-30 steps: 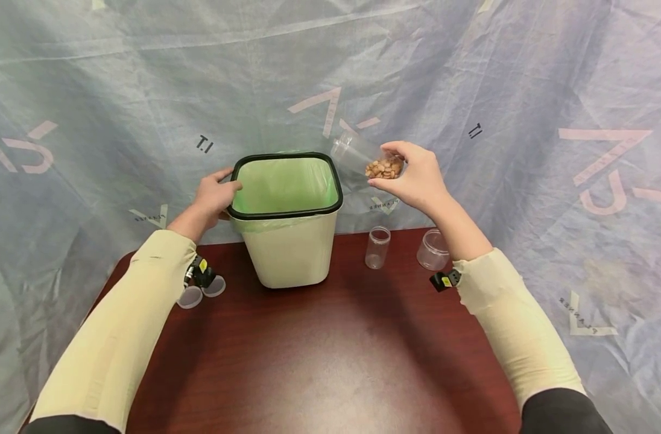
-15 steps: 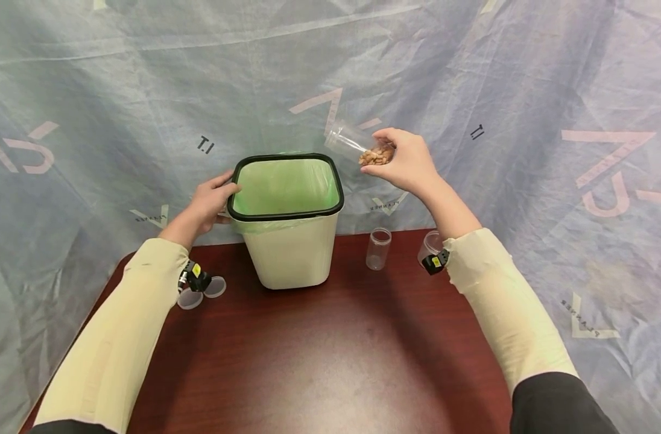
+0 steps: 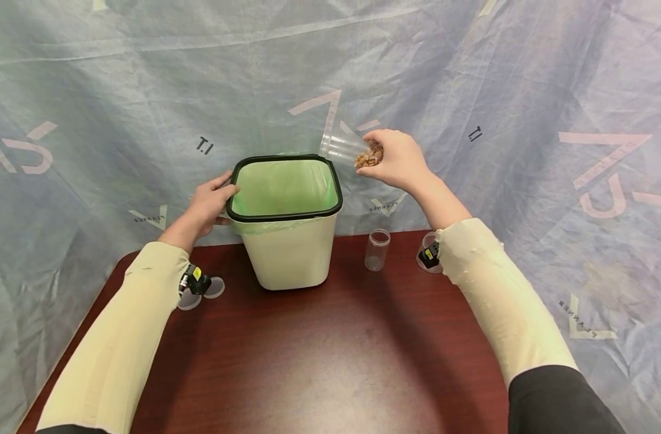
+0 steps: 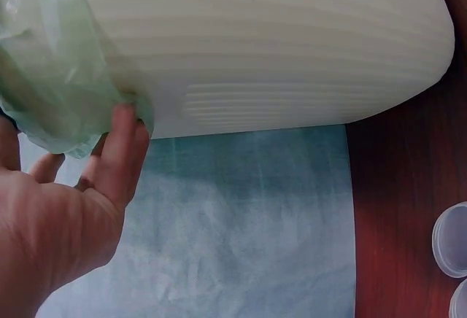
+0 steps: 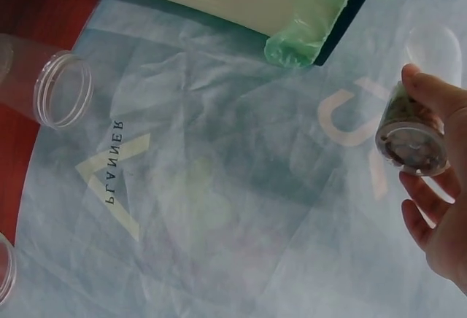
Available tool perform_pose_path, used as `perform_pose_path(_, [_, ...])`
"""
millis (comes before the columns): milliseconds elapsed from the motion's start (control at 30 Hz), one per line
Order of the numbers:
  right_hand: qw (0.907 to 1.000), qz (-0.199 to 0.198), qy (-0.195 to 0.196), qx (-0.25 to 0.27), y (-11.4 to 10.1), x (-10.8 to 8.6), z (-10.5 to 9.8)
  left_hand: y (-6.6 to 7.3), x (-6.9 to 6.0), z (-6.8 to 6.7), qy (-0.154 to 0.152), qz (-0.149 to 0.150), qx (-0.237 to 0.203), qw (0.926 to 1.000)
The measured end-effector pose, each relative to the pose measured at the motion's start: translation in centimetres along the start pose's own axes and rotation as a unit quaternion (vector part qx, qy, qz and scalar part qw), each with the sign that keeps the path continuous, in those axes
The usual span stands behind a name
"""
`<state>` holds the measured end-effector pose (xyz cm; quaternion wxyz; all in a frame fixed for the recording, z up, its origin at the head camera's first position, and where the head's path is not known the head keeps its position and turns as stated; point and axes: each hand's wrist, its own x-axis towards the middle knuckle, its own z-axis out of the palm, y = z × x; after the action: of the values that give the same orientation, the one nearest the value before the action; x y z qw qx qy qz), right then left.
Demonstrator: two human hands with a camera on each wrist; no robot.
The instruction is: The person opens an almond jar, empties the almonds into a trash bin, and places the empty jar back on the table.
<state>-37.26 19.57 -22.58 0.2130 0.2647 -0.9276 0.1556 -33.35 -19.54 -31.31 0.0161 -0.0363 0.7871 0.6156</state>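
My left hand [image 3: 207,204] grips the left rim of a cream trash bin [image 3: 289,256], thumb over the black rim and fingers on the outer side. A green plastic liner [image 3: 284,184] lines the bin and folds over its edge; in the left wrist view my fingertips touch this folded liner [image 4: 66,77]. With my right hand [image 3: 400,161] I hold a clear plastic jar [image 3: 342,146] by its base end. It is tilted nearly sideways, its open mouth just above the bin's back right corner. Brown nut-like pieces [image 3: 368,157] lie inside near the base.
Right of the bin a tall clear jar [image 3: 376,250] stands on the dark red table [image 3: 319,355]. A wider clear jar [image 3: 424,265] is partly behind my right wrist camera. Two translucent lids [image 3: 215,287] lie to the left. A grey printed sheet [image 3: 254,78] hangs behind.
My right hand has moved left with the jar, first rising and then lowering slightly, bringing its mouth to the bin's rim. My left hand stays on the rim.
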Motion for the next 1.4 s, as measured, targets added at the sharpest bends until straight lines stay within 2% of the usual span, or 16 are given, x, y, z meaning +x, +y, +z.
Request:
perform_pose_path(300, [0.9995,-0.020,-0.019,-0.018,-0.3,0.6,1.1,0.3,0.0,0.3,0.012,0.031,0.043,0.9985])
perform_pose_path(567, [0.9977,-0.044,-0.019,-0.047,-0.7,0.9,1.3,0.3,-0.3,0.2,0.004,0.024,0.024,0.9994])
perform_pose_path(1400, [0.9897,-0.110,0.003,-0.092,-1.6,1.4,1.2,0.3,-0.2,0.6,0.001,0.027,0.018,0.9995])
